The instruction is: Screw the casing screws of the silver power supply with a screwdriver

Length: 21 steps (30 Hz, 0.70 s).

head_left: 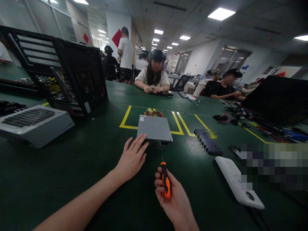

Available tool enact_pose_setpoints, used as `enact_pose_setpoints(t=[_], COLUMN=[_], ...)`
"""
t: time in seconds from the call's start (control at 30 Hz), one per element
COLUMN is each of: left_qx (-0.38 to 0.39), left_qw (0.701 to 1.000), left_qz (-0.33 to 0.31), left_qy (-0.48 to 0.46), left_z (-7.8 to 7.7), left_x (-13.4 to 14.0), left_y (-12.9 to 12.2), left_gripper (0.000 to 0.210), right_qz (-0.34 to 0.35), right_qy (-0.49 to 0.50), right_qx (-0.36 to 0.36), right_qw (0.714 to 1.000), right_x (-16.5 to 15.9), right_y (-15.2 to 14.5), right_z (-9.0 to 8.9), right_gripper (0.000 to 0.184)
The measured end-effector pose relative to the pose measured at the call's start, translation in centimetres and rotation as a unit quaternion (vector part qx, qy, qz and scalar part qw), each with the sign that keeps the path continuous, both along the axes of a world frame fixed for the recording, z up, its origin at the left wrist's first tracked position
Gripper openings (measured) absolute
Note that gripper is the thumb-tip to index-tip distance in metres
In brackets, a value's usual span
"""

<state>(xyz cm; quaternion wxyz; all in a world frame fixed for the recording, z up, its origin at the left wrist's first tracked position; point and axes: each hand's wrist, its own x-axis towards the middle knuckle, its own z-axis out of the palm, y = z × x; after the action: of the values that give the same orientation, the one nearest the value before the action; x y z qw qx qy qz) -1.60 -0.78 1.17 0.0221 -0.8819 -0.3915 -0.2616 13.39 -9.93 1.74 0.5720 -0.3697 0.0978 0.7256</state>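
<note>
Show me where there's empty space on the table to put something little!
The green table is bare between the left forearm and the box with a grille, and between the right hand and the white gadget. It's crowded at the right, with cables, and around the grey metal box, where the left hand and screwdriver are.

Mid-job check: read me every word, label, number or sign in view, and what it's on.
No text is legible.
White label on the grey metal box: too small to read.
Red diamond sign on the pillar: too blurred.
Blue mark on the far wall: too blurred.
Orange-black screwdriver: none readable.
</note>
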Motion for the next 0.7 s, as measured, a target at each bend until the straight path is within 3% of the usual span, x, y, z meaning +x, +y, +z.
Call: enact_pose_setpoints(t=[0.27, 0.43, 0.7], left_qx=[0.05, 0.073, 0.057], left_qw=[0.996, 0.992, 0.993], left_qz=[0.04, 0.043, 0.077], left_qy=[0.056, 0.091, 0.064], left_z=[0.3, 0.7, 1.0], left_x=[0.0, -0.4, -1.4], left_y=[-0.2, -0.1, 0.2], left_gripper=[0.037, 0.036, 0.029], right_qz=[-0.048, -0.045, -0.001], right_qy=[-0.001, -0.005, -0.011], right_qx=[0.01, 0.006, 0.005], right_qw=[0.999, 0.999, 1.0], right_x=[0.0, -0.7, -1.6], right_y=[0.4, 0.6, 0.9], right_z=[0.0, 0.1, 0.1], right_gripper=[0.014, 0.017, 0.024])
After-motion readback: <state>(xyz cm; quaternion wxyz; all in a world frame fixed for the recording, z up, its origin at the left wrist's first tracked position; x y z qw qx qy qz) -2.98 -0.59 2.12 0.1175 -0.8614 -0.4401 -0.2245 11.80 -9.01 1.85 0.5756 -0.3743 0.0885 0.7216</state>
